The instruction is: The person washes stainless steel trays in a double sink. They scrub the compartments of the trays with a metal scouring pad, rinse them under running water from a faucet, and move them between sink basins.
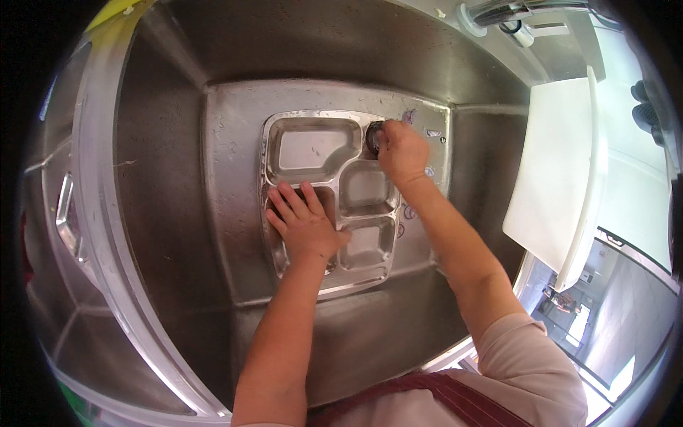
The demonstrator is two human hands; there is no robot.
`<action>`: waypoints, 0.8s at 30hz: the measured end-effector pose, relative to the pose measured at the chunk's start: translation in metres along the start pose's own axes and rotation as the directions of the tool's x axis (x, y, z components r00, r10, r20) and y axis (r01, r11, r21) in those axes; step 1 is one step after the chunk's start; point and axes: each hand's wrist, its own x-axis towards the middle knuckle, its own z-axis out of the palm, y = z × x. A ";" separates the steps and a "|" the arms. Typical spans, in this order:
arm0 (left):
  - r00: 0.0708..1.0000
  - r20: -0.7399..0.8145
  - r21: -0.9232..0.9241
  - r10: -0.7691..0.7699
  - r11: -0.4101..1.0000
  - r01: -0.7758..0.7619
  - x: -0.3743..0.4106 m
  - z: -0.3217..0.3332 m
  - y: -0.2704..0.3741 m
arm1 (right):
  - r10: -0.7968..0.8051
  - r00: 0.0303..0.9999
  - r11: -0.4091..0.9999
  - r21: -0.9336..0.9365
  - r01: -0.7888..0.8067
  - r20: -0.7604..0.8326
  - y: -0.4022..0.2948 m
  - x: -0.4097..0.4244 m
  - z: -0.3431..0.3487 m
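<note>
A stainless steel compartment tray (320, 149) lies flat on the bottom of a metal sink (235, 203). My left hand (307, 229) rests on the tray's lower left compartment, palm down with the fingers spread. At the tray's upper right corner, my right hand (403, 152) grips a dark round object (373, 137) that looks like a scouring pad. My fingers cover part of it, and it touches the tray. Two smaller compartments are visible between my hands, and a larger one lies at the upper left.
A divider (101, 160) separates this sink from another basin at left. A faucet (517, 32) stands at upper right. Along the right rim leans a white board (555, 160). Small printed patches (410, 212) show on the sink floor beside the tray.
</note>
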 end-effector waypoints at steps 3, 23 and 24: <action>1.000 0.021 0.004 -0.005 1.000 0.005 0.000 -0.002 -0.002 | -0.043 0.972 0.999 -0.007 0.046 0.231 0.002 -0.017 -0.012; 1.000 0.006 0.011 -0.001 1.000 0.001 0.000 -0.001 0.004 | 0.049 0.983 0.998 -0.045 -0.042 0.174 0.004 -0.003 -0.013; 1.000 0.027 0.014 -0.006 1.000 0.006 0.001 -0.003 0.002 | 0.065 0.975 0.998 -0.025 -0.061 0.212 -0.005 -0.016 -0.017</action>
